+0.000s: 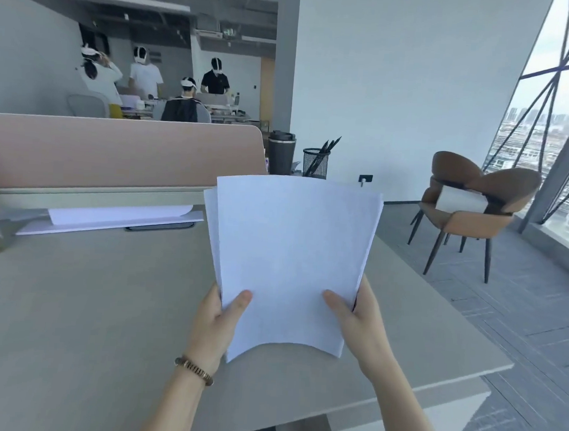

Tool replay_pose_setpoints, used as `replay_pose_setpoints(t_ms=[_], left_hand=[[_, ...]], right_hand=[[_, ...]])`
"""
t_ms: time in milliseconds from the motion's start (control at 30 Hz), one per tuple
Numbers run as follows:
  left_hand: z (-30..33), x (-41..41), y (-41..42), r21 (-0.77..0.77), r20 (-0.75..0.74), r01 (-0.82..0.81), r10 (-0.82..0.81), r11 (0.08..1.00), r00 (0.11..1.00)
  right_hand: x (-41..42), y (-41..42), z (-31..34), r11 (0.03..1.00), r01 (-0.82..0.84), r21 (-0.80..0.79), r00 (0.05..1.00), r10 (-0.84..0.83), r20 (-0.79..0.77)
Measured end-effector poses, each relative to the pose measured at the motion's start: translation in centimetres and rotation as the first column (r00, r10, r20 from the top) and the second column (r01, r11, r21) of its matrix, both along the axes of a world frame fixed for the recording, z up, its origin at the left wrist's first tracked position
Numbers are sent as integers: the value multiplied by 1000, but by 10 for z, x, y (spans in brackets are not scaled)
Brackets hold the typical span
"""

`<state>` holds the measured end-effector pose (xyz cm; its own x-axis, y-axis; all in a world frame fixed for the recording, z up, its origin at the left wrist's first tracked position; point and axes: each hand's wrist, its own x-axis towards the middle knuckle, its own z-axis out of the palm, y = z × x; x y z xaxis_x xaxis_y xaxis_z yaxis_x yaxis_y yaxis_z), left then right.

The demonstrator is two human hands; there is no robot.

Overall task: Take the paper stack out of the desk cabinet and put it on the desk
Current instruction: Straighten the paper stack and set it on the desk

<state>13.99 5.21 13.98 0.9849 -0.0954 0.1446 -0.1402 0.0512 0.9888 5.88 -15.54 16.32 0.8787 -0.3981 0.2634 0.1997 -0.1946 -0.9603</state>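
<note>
Two hands are wrapped around a paper stack [287, 258], which is held up above the desk [74, 303] and is not lying on it. The left hand [216, 323] is closed on the lower left side of the sheets, with its thumb pressed on the front. A gold bracelet [194, 370] is worn on that wrist. The right hand [358, 318] is closed on the lower right side, thumb pressed on the front too. The sheets are white and blank, and their bottom edge is bent into a curve. More white sheets [118, 215] are seen lying flat at the back of the desk, under a pink divider [115, 153]. A black cup [281, 152] and a mesh pen pot [315, 162] are seen behind the held sheets. Brown chairs [468, 205] are placed by the window [551, 130], well apart from the desk.
</note>
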Motion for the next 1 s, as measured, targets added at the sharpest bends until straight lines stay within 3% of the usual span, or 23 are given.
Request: replay_pose_setpoints(t_ms=[200,400,533,767,1000], left_hand=[[13,18,5,-38,-27,105,-106,994,994],[39,23,4,-165,123,101,-82,981,989],[38,20,-2,-135,108,83,-68,987,992],[22,10,-7,-65,64,55,-51,996,997],[8,10,-9,-15,28,75,-74,997,997]], right_hand=[[12,-5,23,1000,12,23,998,-13,67],[14,-4,55,999,-11,33,985,5,171],[16,-1,64,998,-26,51,978,14,208],[18,9,40,984,48,174,987,-74,144],[24,6,5,980,97,173,986,-118,120]])
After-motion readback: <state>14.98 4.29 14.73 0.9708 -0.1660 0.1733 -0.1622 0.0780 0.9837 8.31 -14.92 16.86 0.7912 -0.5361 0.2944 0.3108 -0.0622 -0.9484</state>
